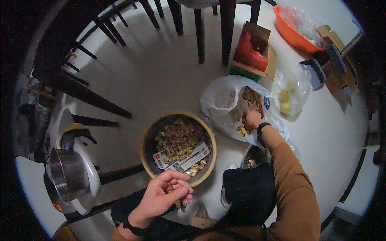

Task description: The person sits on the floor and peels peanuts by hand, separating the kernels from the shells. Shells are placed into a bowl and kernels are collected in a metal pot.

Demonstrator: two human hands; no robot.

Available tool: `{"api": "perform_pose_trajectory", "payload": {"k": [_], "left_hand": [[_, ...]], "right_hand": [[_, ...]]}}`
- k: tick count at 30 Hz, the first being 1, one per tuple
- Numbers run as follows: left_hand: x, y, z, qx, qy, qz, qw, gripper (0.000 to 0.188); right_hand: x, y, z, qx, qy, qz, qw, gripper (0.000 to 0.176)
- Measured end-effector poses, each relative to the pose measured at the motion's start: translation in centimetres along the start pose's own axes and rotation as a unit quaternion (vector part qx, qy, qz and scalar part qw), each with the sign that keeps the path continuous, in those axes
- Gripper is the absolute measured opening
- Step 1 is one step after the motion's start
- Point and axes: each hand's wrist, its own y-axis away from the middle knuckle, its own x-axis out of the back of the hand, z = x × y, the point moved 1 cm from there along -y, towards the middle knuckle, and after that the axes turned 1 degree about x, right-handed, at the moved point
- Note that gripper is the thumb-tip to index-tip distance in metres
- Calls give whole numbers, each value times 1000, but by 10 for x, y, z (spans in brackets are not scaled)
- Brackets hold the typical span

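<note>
My left hand (pixel 166 191) hovers at the near rim of a round waste bin (pixel 213 141), its fingers loosely curled and the thumb across them. Whether something small sits between those fingers cannot be made out. Inside the bin lie brown husks or shells (pixel 176 135), paler shell pieces (pixel 194 169) and a printed flat carton (pixel 193 158). My right hand (pixel 253 118) reaches into a white plastic bag (pixel 218 102), and its fingertips are hidden among what look like nuts in their shells (pixel 252 97).
A metal pot (pixel 71 174) stands on a white chair seat at left. Beyond the bag sit an open cardboard box (pixel 271 61) with something red, a clear bag of yellow-green fruit (pixel 286 101), a dustpan (pixel 313 73) and an orange basin (pixel 294 39). Dark furniture legs (pixel 200 39) rise at the back.
</note>
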Motion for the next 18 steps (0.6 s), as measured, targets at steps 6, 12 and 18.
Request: {"api": "perform_pose_trajectory", "payload": {"k": [6,12,18], "left_hand": [[7,10,0,-27,-3,71,997,20],[5,33,8,-82,9,59,995,21],[3,35,7,-110,61,32,992,21]], "right_hand": [[7,11,-13,46,30,-30,998,21],[51,14,20,-31,-281,-62,957,22],[150,101,16,-7,-840,-61,539,11]]}}
